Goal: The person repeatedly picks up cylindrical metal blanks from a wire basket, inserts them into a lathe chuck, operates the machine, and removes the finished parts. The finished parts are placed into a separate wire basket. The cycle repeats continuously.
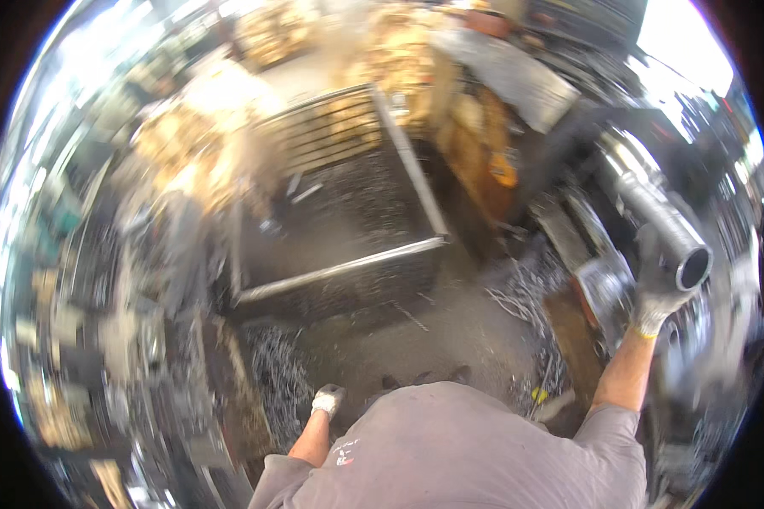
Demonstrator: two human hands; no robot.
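Observation:
At the right, my right hand (654, 273) in a grey-white glove is closed around the side of a shiny metal tube (672, 227). The tube's round open end faces me, and its far end meets a thicker bright metal cylinder (630, 159) on dark machinery. Whether the two are joined, I cannot tell. Low beside my body is my left hand (328, 399), in a whitish glove, near a heap of metal shavings (278, 373). It is small and blurred, so its fingers are not clear.
A large metal-framed bin (339, 270) with dark scraps inside stands ahead. More curled shavings (530, 293) lie on the floor at the right, near a wooden board (579, 335). Yellowish stacks (399, 64) stand farther back. Blurred equipment fills the left side.

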